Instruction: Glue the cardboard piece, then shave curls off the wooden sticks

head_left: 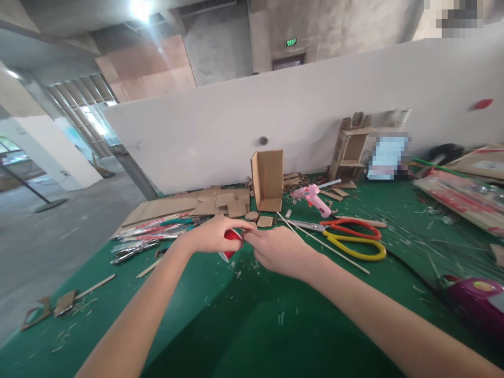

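Note:
My left hand [210,234] is closed around a small red paper cup [233,244] with a white rim, tipped on its side above the green table. Close against the cup, my right hand [280,252] has its thumb and fingers pinched together. What lies between those fingertips is hidden. Just behind my hands stands an open cardboard box [271,181]. Small cut cardboard pieces [266,221] lie at its foot. Right of my right hand are large scissors [334,236] with one orange and one yellow handle, and thin wooden sticks [334,247].
A pink glue gun [317,200] rests behind the scissors. Cardboard sheets [169,206] and packaged tools [145,236] are on the left. A cardboard structure [350,149] stands at the back beside a white partition [205,136]. Something purple [474,299] sits at the right edge of the green table [252,336].

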### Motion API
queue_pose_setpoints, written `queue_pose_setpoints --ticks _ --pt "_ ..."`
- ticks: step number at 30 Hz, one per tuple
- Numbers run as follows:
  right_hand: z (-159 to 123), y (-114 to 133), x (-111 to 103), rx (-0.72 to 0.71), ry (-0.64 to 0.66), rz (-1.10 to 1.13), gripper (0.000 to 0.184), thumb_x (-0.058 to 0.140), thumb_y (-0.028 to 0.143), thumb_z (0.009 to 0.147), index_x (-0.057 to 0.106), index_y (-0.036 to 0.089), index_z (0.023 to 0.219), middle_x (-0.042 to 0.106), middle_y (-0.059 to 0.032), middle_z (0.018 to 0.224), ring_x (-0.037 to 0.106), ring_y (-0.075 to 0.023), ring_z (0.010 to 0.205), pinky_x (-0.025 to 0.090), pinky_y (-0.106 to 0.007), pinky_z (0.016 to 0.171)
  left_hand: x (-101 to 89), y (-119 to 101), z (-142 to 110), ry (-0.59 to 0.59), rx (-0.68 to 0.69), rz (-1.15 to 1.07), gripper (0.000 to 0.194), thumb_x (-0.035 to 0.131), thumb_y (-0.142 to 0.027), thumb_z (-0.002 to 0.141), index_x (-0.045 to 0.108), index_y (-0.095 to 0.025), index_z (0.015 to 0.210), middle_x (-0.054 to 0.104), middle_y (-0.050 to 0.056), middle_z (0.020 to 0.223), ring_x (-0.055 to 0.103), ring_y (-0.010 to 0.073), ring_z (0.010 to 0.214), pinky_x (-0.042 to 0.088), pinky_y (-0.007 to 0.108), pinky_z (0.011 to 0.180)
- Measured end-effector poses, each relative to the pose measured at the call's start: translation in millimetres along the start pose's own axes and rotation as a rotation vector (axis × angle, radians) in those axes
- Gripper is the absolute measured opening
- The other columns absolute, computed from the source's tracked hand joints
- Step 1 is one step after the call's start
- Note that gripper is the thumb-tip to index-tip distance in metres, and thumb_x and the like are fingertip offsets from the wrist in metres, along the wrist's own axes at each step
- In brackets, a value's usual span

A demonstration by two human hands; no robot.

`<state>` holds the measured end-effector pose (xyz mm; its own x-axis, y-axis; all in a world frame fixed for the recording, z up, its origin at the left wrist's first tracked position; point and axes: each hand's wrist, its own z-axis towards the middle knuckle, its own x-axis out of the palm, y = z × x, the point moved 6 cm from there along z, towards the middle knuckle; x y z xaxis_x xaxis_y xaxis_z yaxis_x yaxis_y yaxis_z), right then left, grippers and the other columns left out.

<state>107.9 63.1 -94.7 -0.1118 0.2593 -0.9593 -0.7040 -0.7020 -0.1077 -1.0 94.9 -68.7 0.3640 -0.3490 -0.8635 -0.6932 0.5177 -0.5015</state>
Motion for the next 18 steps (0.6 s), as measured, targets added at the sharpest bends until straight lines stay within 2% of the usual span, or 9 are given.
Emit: queue_pose_setpoints --ticks 3,6,11,13,16,18 --pt "0 0 1 -0.003 0.005 -0.009 0.023 0.038 0.019 0.081 0.05 0.019 0.101 0.061 -0.0052 0.089 0.054 -0.0129 0.059 0.022 -0.026 0.046 -0.1 1 0 -0.01 -0.023 0.0 0.052 0.049 -0.017 0.065 0.06 -0.036 0.112 0.066 -0.002 0.102 0.061 0.016 0.064 0.046 0.025 0.057" --pt "0 1 1 -0.002 0.022 -0.017 0.023 0.038 0.02 0.082 0.05 0.018 0.101 0.06 -0.0076 0.098 0.055 -0.0132 0.062 0.022 -0.026 0.047 -3.2 2 -3 -0.052 -0.066 0.008 0.052 0.05 -0.017 0.062 0.062 -0.036 0.109 0.067 -0.003 0.101 0.061 0.0154 0.062 0.044 0.023 0.052" --pt "0 -4 -4 0.018 -0.002 -0.02 0.035 0.034 0.016 0.082 0.044 0.018 0.115 0.059 -0.0077 0.096 0.053 -0.0119 0.06 0.019 -0.027 0.045 -6.1 8 -6 -0.046 -0.144 -0.017 0.053 0.048 -0.021 0.067 0.055 -0.032 0.119 0.068 -0.002 0.095 0.062 0.0135 0.059 0.046 0.024 0.053" --pt "-1 -7 -7 0.039 -0.02 -0.03 0.038 0.033 0.015 0.082 0.042 0.018 0.119 0.059 -0.0069 0.092 0.052 -0.012 0.059 0.018 -0.028 0.045 -9.3 8 -6 -0.075 -0.13 0.033 0.052 0.048 -0.023 0.07 0.053 -0.029 0.122 0.066 -0.001 0.104 0.064 0.0139 0.064 0.048 0.025 0.057" --pt "-1 -12 -10 0.066 -0.018 -0.031 0.04 0.03 0.015 0.083 0.039 0.019 0.122 0.059 -0.0059 0.09 0.052 -0.0123 0.059 0.019 -0.027 0.046 -16.6 3 -6 -0.192 -0.056 0.18 0.047 0.049 -0.024 0.072 0.055 -0.029 0.118 0.059 -0.002 0.119 0.063 0.0177 0.087 0.049 0.027 0.072" --pt "-2 -13 -10 0.082 -0.006 -0.018 0.041 0.029 0.016 0.084 0.038 0.02 0.124 0.059 -0.0056 0.09 0.052 -0.0129 0.06 0.022 -0.027 0.046 -19.2 0 -6 -0.249 -0.015 0.259 0.045 0.049 -0.025 0.073 0.056 -0.029 0.117 0.057 -0.004 0.122 0.058 0.0193 0.1 0.047 0.029 0.081"
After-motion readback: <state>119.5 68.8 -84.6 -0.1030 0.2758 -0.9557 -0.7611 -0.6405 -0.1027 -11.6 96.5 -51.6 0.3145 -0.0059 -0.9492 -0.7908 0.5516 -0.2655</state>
